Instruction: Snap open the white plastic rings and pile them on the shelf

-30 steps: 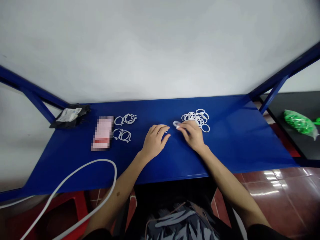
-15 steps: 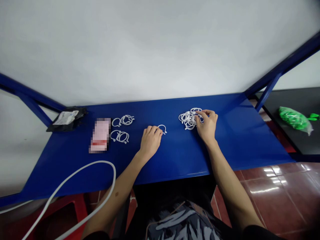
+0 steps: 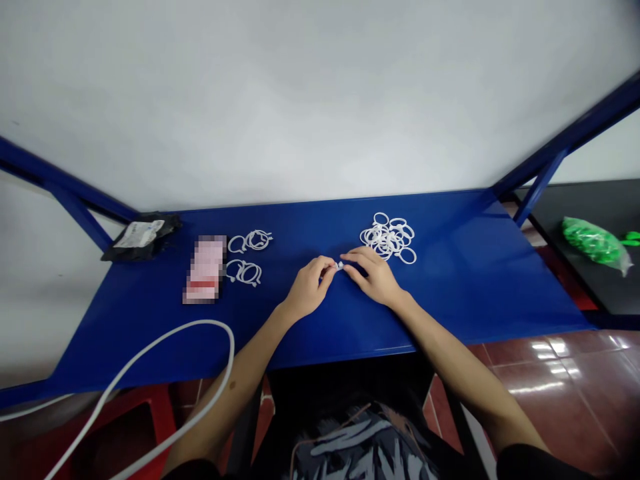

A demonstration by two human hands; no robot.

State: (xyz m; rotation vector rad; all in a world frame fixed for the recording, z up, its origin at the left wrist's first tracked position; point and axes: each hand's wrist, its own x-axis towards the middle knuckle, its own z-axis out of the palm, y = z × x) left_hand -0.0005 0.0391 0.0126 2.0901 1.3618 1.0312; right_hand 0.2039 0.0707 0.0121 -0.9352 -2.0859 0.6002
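Observation:
My left hand (image 3: 311,288) is over the middle of the blue table, thumb and forefinger pinched on a white plastic ring (image 3: 339,265). Only a small white part with knobbed ends shows; fingers hide the rest. From the other side my right hand (image 3: 374,275) meets it, its thumb and forefinger at the same white part. Just behind the right hand lies a loose pile of white rings (image 3: 387,237), one of them at its right front edge. Off to the left, several more open rings (image 3: 249,272) lie in two small groups.
Left of the ring groups is a pink, pixelated flat object (image 3: 205,270). A black plastic package (image 3: 143,235) lies in the table's back left corner. A white cable (image 3: 150,347) loops across the front left. On a dark surface at right sits a bag of green pieces (image 3: 595,241).
My right hand has left the ring pile and come left to meet my left hand. The pile has spread a little. My left hand has turned, its thumb now showing.

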